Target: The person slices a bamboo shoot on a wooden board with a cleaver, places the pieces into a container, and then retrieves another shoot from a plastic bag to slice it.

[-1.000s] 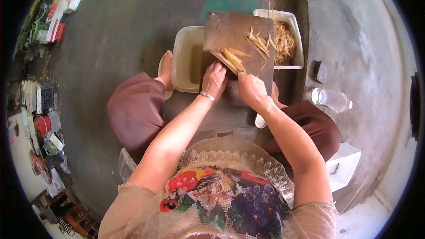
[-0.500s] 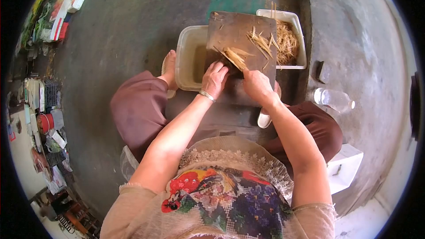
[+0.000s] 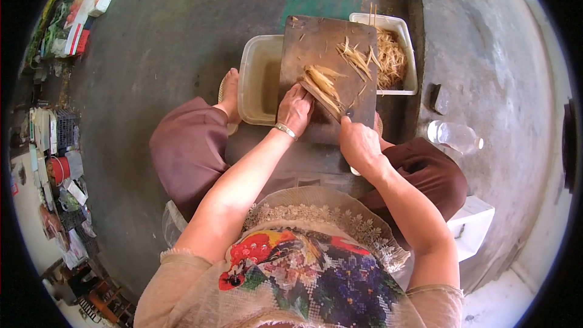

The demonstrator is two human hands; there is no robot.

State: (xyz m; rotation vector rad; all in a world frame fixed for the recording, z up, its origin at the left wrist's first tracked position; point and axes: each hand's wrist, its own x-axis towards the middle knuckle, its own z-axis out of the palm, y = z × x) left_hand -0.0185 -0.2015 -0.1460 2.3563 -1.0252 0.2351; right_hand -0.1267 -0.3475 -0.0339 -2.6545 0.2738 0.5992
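Note:
A wooden chopping board lies in front of me, slightly tilted in view. My right hand is closed around the handle of a knife, whose blade slants up and left across the board. Against the blade's far side rests a bunch of pale yellow fibrous strips. Close to the blade's near side, my left hand has its fingers curled together on the board; whatever lies under them is hidden. More shredded strips are scattered at the board's right.
Left of the board stands a plastic tub, partly covered by it. A white bin at the right holds many yellow shreds. A clear plastic bottle lies on the floor, near a dark block. Cluttered goods line the far left.
The knife's handle end and my right hand have moved slightly down and right, away from the strips. The blade now shows more flatly. My left hand has stayed nearly in place.

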